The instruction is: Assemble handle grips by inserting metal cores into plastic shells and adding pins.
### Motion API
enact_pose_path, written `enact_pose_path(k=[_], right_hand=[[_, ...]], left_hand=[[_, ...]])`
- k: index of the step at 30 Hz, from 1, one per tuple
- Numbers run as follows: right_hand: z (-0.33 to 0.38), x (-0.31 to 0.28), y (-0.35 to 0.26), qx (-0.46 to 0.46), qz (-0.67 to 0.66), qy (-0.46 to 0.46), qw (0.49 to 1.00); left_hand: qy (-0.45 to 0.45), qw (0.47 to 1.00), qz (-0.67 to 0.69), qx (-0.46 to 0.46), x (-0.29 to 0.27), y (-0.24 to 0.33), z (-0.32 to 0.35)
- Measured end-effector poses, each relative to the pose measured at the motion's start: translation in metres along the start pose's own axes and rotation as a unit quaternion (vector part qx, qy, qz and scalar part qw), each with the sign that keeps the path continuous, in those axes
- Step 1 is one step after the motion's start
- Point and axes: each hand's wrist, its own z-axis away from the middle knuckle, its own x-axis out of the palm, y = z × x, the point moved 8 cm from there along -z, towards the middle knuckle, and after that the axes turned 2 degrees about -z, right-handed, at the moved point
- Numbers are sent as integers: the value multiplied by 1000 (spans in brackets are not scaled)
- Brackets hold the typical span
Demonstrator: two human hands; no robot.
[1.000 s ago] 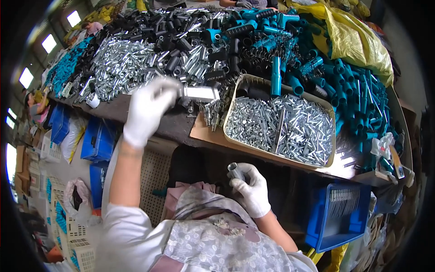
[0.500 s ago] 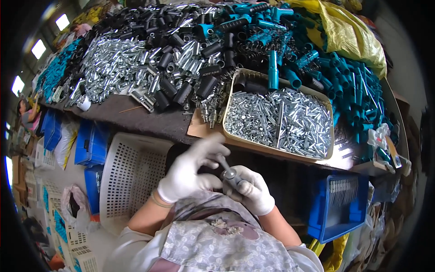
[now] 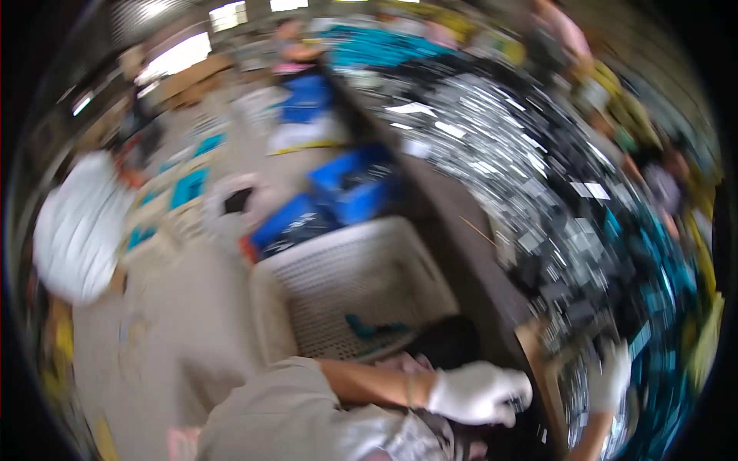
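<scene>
My left hand (image 3: 478, 393), in a white glove, is held in front of my body beside the table edge. Its fingers are curled round something small and dark that I cannot make out. Farther right, my right hand (image 3: 611, 375), gloved too, reaches over the table among metal parts (image 3: 573, 376). Motion smears its fingers, so whether they grip anything does not show. A heap of shiny metal pieces (image 3: 480, 127) and black parts (image 3: 565, 280) covers the table beyond the hands, with teal parts (image 3: 661, 296) along the right.
Left of the table stands a white perforated basket (image 3: 350, 265) with a teal piece (image 3: 373, 329) inside. Behind it are blue bins (image 3: 357, 180). A large white sack (image 3: 83, 230) stands at far left. Other people (image 3: 565, 34) are by the far side of the table.
The view has swung left and is blurred. My hands, together round a grey metal piece before, have parted; the right one has gone out over the table.
</scene>
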Motion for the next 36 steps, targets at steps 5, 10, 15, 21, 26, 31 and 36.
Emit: enact_pose_path(k=[5,10,15,21,26,31,36], right_hand=[[-12,-33,-42,-116,17,-55,992],[-2,-82,-37,-27,-40,-2,999],[45,-107,-61,44,-288,34,956],[121,-86,-123,56,-442,-57,894],[156,-35,-109,308,-558,-107,763],[180,-20,-115,323,-705,-103,623],[214,-9,-99,341,-842,-73,411]], left_hand=[[98,992,-78,4,-18,15,38],[194,980,20,-36,-42,-6,60],[242,969,57,-6,-57,-19,50],[257,920,293,44,-55,3,34],[214,905,336,-151,-27,-25,27],[154,895,393,-145,16,-37,15],[68,939,293,-165,41,-39,1]])
